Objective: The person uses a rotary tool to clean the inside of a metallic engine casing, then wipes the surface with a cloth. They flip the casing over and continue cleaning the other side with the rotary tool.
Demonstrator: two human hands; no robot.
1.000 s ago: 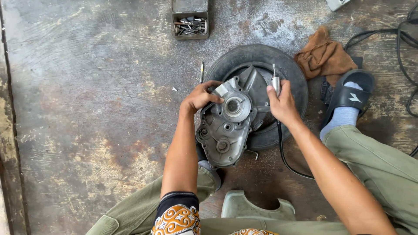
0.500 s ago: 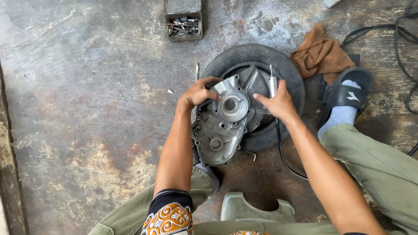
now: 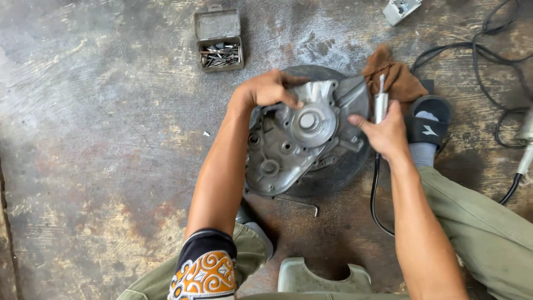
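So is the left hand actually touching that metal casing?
Touching. The head view shows the left hand with its fingers laid over the top edge of the grey metal casing, gripping it with no gap showing.

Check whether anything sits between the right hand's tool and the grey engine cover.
Nothing visible does. The right hand holds the slim corded tool beside the engine cover, with only open space between them; the left hand grips the cover's far top edge.
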